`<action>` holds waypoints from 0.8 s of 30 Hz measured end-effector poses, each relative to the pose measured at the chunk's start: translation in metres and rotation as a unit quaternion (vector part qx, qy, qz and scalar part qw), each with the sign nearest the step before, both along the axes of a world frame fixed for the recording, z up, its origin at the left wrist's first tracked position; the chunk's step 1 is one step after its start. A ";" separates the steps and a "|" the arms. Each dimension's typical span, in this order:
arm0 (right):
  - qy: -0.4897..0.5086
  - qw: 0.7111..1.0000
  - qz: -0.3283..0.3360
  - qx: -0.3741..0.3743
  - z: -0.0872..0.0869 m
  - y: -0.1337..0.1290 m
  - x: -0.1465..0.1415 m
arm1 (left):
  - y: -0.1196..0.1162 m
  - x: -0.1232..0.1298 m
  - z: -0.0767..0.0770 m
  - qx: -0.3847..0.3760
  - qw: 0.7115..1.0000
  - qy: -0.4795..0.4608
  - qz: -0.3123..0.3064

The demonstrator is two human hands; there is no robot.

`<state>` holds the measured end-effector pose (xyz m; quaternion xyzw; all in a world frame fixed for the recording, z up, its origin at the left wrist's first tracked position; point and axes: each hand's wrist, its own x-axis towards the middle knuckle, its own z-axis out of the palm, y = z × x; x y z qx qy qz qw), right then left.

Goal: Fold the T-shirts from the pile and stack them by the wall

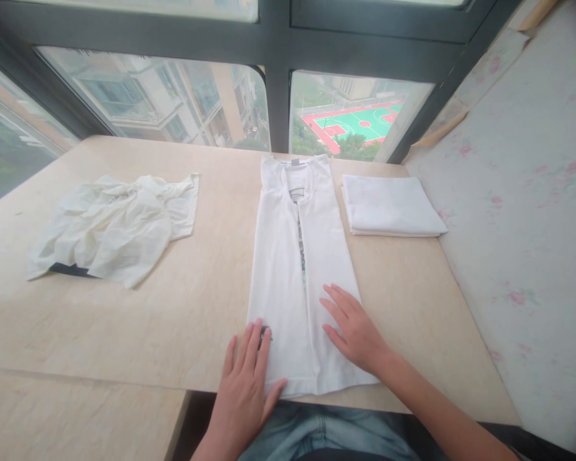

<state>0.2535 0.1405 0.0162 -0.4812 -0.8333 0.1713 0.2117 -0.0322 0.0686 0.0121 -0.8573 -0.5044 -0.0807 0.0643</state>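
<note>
A white T-shirt (281, 269) lies lengthwise before me, both sides folded in so their edges meet along the middle. Its neckline points at the window, and a strip of dark print shows in the gap between the folds. My left hand (244, 378) rests flat at the shirt's lower left edge, fingers stretched out, partly covering a small dark mark. Over the lower right panel is my right hand (355, 330), its fingers spread and holding nothing. Whether its fingertips press on the cloth I cannot tell.
A folded white cloth (388, 205) lies to the right of the shirt. On the left is a crumpled cream garment (120, 224) with a dark patch. The beige tabletop (211, 307) meets a dark window frame (278, 96) behind and a flowered wall (523, 224) at right.
</note>
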 end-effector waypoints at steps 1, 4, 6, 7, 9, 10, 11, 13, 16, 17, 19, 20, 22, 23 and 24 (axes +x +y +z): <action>-0.003 1.000 0.004 -0.001 0.001 -0.014 0.006 | -0.001 -0.001 0.002 -0.001 1.000 -0.001 -0.012; -0.011 1.000 0.001 -0.005 0.002 -0.046 0.023 | -0.004 -0.006 0.008 -0.009 0.998 0.001 -0.057; -0.020 1.000 0.001 -0.014 0.000 -0.061 0.031 | -0.008 -0.010 0.009 -0.014 0.997 0.010 -0.075; -0.027 0.999 0.004 -0.020 -0.001 -0.067 0.033 | -0.010 -0.012 0.008 -0.017 0.997 0.014 -0.076; -0.043 0.999 0.012 -0.030 -0.004 -0.077 0.035 | -0.015 -0.014 0.005 -0.022 0.997 0.018 -0.074; -0.051 0.998 0.016 -0.034 -0.005 -0.081 0.035 | -0.017 -0.015 0.004 -0.023 0.997 0.016 -0.070; -0.059 0.997 0.018 -0.035 -0.006 -0.084 0.035 | -0.020 -0.016 0.002 -0.022 0.997 0.012 -0.068; -0.076 0.996 0.025 -0.035 -0.007 -0.089 0.035 | -0.024 -0.018 0.000 -0.014 0.998 -0.004 -0.066; -0.094 0.994 0.039 -0.034 -0.007 -0.096 0.037 | -0.029 -0.021 -0.002 -0.002 0.997 -0.038 -0.073; -0.097 0.994 0.044 -0.035 -0.007 -0.099 0.038 | -0.031 -0.023 -0.002 0.002 0.996 -0.047 -0.079; -0.102 0.993 0.050 -0.035 -0.008 -0.105 0.040 | -0.034 -0.028 -0.002 0.007 0.994 -0.063 -0.090; -0.103 0.993 0.051 -0.033 -0.009 -0.108 0.041 | -0.036 -0.030 -0.002 0.009 0.993 -0.072 -0.095; -0.102 0.993 0.050 -0.024 -0.013 -0.115 0.044 | -0.040 -0.034 -0.002 0.008 0.990 -0.100 -0.103; -0.097 0.994 0.049 -0.016 -0.015 -0.119 0.046 | -0.042 -0.036 -0.001 0.005 0.987 -0.118 -0.107; -0.089 0.995 0.049 -0.006 -0.017 -0.122 0.048 | -0.044 -0.037 -0.001 0.000 0.985 -0.135 -0.111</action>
